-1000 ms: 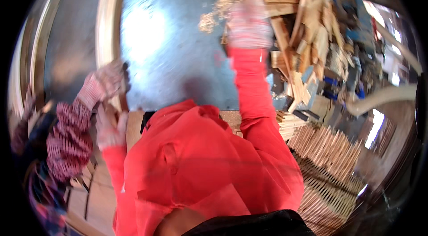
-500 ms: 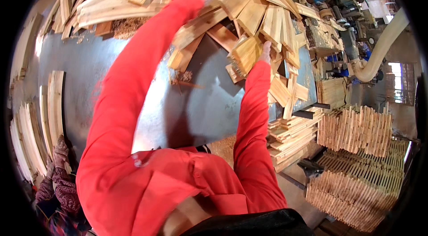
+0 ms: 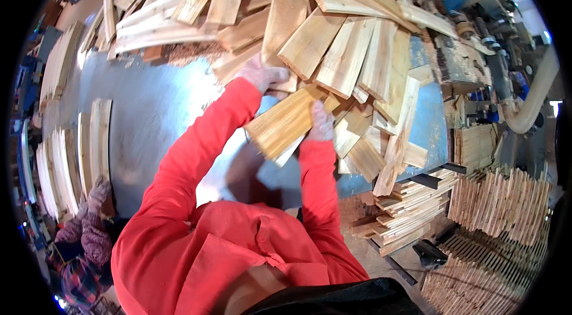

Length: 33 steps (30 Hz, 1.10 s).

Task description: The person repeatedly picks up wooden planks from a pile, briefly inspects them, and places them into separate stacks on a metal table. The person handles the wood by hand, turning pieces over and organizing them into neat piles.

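Note:
My right hand (image 3: 322,121) grips a short stack of wooden boards, its thumb lying on the darker yellow top board (image 3: 286,121). A paler board edge shows beneath that one. Just to the far left, my left hand (image 3: 262,74) is closed at the near end of a long pale board (image 3: 289,8), the thumb across its end and most fingers hidden. Right beside it, a wide board (image 3: 313,44) and several others fan out over the heap toward the right.
Loose boards and offcuts pile along the far side of the grey metal table (image 3: 137,100). Stacked slats (image 3: 497,202) stand at the right, near machinery and a pale hose (image 3: 536,91). At left, another person's hands (image 3: 95,196) are by upright boards (image 3: 101,136).
My left hand has come back from the far heap to the near end of a long board. My right hand has drawn its boards nearer and leftward. The view has shifted.

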Motion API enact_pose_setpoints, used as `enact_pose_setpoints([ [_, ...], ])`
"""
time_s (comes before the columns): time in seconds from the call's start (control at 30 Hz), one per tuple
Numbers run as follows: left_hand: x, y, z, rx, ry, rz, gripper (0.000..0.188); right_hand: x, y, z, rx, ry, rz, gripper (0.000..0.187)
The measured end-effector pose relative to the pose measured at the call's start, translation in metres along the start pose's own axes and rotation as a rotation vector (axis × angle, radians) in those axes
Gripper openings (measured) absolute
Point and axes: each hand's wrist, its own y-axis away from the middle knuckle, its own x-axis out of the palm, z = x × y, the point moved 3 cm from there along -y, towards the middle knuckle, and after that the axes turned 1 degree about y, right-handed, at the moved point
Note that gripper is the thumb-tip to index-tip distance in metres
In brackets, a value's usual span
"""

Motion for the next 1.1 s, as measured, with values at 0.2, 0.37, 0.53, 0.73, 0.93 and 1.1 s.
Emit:
enact_pose_setpoints([
  [0.2,-0.125,0.135,0.008,0.084,0.272,-0.075,0.058,0.093,0.155,0.081,0.19,-1.174,0.23,0.053],
  [0.37,-0.27,0.259,0.05,0.013,0.612,-0.032,0.059,0.128,0.223,0.188,0.028,-0.684,0.549,0.069],
  [0.53,-0.351,0.311,0.093,-0.035,0.365,-0.151,0.06,0.213,0.197,0.202,0.025,-0.612,0.583,0.057],
  [0.73,-0.39,0.333,0.134,-0.014,0.207,-0.327,0.059,0.243,0.146,0.13,-0.069,0.029,0.443,0.073],
  [0.93,-0.371,0.36,0.157,-0.114,0.206,-0.521,0.051,0.232,0.24,0.208,-0.097,0.772,0.435,0.115],
  [1.1,-0.372,0.38,0.16,-0.043,0.312,-0.504,0.052,0.221,0.227,0.173,0.053,0.02,0.635,0.115],
])
